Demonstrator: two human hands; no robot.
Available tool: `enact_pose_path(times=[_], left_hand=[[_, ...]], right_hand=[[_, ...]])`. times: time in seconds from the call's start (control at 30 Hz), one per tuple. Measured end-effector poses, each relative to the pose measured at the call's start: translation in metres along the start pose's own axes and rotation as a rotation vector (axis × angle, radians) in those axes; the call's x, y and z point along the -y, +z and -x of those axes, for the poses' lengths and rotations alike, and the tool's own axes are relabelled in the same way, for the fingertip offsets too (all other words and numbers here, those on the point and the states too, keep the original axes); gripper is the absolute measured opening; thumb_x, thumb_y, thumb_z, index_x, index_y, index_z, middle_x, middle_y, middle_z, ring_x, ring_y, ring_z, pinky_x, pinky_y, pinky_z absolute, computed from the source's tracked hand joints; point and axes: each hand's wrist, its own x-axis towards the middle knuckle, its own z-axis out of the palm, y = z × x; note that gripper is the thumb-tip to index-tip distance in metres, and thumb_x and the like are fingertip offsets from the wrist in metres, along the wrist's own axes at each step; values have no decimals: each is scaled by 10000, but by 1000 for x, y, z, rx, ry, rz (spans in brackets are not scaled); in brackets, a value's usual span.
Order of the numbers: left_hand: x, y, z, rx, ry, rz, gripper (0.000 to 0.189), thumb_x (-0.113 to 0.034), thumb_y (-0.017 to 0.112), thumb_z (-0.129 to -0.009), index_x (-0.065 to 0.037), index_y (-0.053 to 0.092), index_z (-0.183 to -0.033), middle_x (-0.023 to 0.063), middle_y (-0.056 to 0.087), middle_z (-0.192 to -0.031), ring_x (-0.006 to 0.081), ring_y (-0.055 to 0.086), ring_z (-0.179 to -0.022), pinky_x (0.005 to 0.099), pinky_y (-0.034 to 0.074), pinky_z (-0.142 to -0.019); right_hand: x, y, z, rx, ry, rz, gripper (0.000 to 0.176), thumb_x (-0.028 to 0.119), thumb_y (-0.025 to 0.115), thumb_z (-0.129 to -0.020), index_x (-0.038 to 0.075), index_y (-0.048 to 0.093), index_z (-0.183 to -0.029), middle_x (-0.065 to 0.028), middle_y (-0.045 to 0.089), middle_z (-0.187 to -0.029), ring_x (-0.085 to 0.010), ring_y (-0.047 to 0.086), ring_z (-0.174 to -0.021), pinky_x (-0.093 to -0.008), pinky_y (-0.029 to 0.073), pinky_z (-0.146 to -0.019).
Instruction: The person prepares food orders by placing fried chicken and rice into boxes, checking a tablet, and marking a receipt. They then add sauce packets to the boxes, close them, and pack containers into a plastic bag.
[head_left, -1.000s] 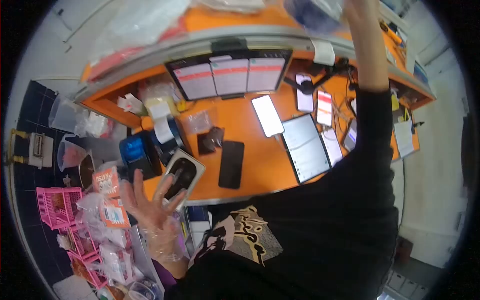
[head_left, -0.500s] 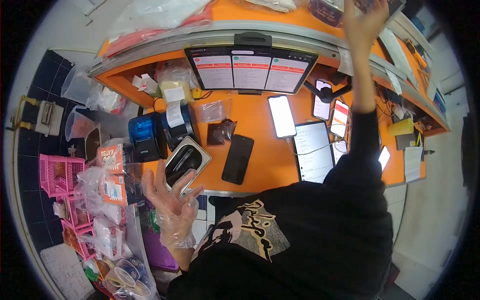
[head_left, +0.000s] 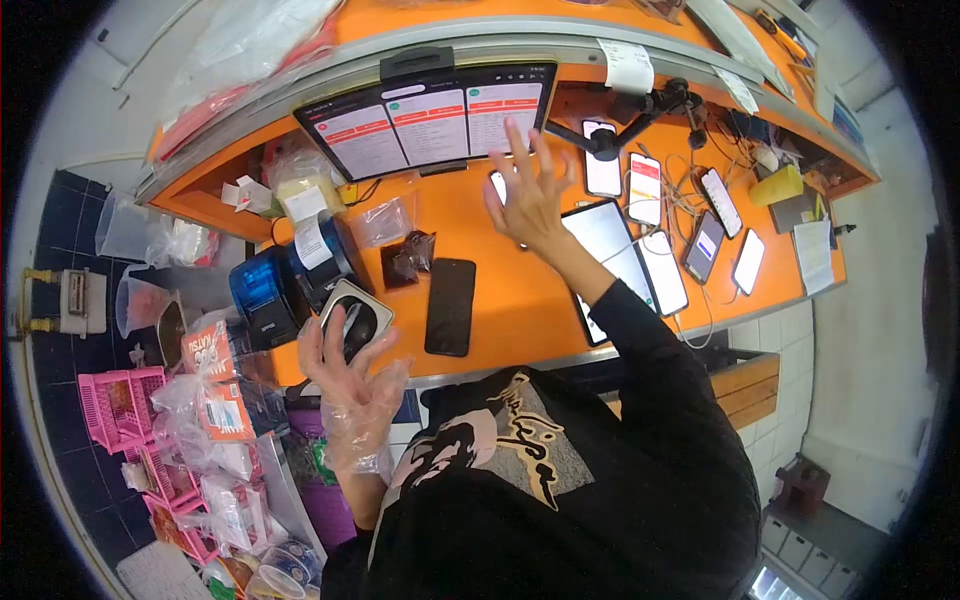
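Two hands in view, both empty. Right hand [head_left: 530,190] is coming down from the upper shelf and is now hovering, fingers spread, before the order screen [head_left: 430,120]. Gloved left hand [head_left: 350,385] is staying splayed open by the metal tray [head_left: 372,300] at the orange counter's [head_left: 520,310] near edge; cannot tell whether they touch.

- Bright, even light over the orange desk [head_left: 520,300]; shadows are faint.
- Strong fisheye bend, with black corners around the round frame.
- The monitor [head_left: 430,125] glows white at upper middle.
- The raised right hand [head_left: 530,195] is slightly blurred.
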Motion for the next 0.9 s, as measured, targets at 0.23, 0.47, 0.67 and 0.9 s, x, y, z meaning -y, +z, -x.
enact_pose_path(times=[0.23,0.47,0.67,0.9], left_hand=[[1,0,0,43,-2,37,923,13,665,-754,-257,107,-1438,180,204,-1479,340,545,-1132,442,567,-811],[3,-4,-1,40,-11,65,923,0,687,-751,-254,122,-1435,179,200,-1478,343,541,-1136,445,564,-812],[13,-3,-4,44,-45,153,946,90,664,-732,-209,98,-1430,193,201,-1460,326,529,-1135,397,565,-814],[-1,2,-4,18,29,112,870,6,680,-772,-215,141,-1417,200,282,-1435,344,566,-1091,466,556,-829]], right_hand=[[1,0,13,24,-2,-14,455,242,630,-756,141,489,-1176,-111,373,-1450,-299,343,-1267,-564,175,-978],[3,2,31,131,43,56,446,251,630,-761,138,516,-1177,-105,354,-1461,-295,333,-1268,-569,181,-968],[10,-15,41,104,80,-37,424,228,633,-750,125,528,-1148,-114,381,-1446,-293,339,-1259,-540,175,-971],[-10,-27,20,-118,190,-164,401,129,663,-731,67,525,-1102,-138,438,-1389,-317,397,-1196,-473,229,-957]])
